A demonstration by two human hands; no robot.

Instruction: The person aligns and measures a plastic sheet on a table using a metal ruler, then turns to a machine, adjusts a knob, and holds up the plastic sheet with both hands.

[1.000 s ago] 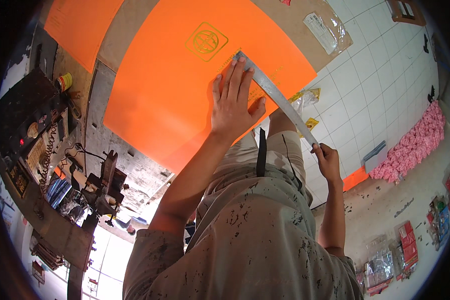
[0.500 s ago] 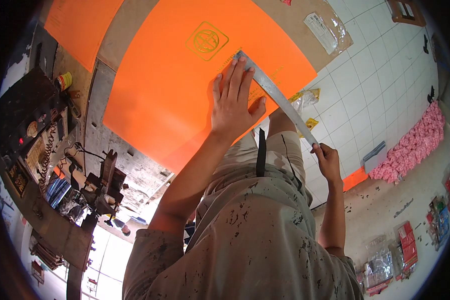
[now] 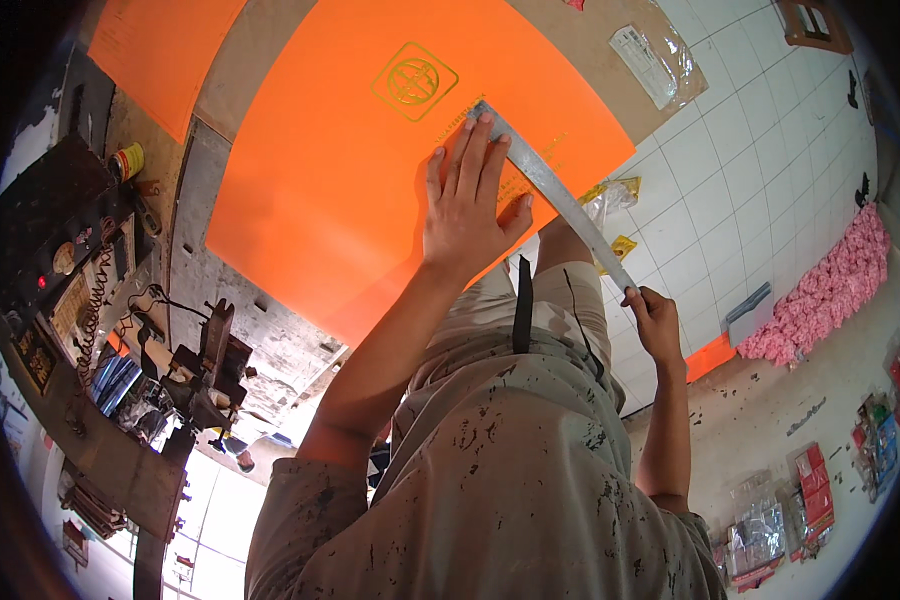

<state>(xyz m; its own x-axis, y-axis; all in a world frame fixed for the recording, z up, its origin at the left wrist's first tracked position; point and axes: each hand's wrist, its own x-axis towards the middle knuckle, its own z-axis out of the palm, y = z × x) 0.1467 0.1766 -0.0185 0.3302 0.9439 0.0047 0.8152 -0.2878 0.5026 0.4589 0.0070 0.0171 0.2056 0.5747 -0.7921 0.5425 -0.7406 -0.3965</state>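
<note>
A large orange sheet (image 3: 310, 200) with a gold emblem and lines of gold print lies on the worktable. Across its right part runs a long flat metal ruler (image 3: 560, 198), slanting down past the sheet's edge toward me. My left hand (image 3: 467, 205) rests flat on the sheet with fingers outstretched; its fingertips touch the ruler near the far end. The ruler's near end is pinched between thumb and fingers of my right hand (image 3: 654, 318), out beyond the sheet.
Another orange sheet (image 3: 160, 60) lies at the far left. A dark machine with a coiled cord (image 3: 98, 300) stands at left. On the right are a plastic-wrapped packet (image 3: 655, 65), white floor tiles (image 3: 750, 120) and a pink bundle (image 3: 820, 290).
My hands, the ruler and the orange sheet stay where they were. A person in the background at lower left has shifted slightly.
</note>
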